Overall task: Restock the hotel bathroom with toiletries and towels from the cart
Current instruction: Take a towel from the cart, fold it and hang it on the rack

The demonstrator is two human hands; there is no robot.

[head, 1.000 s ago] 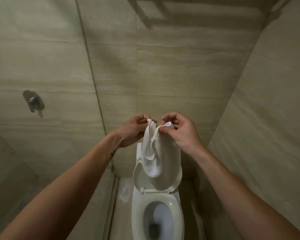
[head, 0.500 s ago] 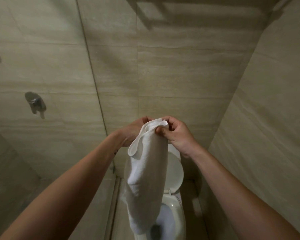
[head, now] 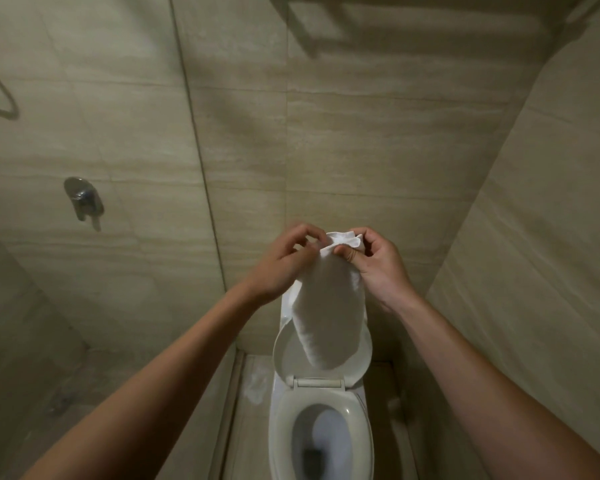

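A: Where's the towel (head: 329, 299)?
B: It hangs lengthwise, straight down from its top edge, in front of the raised toilet lid (head: 284, 355).
A: Hands?
B: Left hand (head: 278, 268) and right hand (head: 378, 268) both pinch that edge, close together, equally near.

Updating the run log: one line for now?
left hand: pinches towel top | right hand: same | towel: hangs before raised toilet lid

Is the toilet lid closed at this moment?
No, the toilet lid stands raised behind the hanging white towel, and the toilet bowl below it is uncovered.
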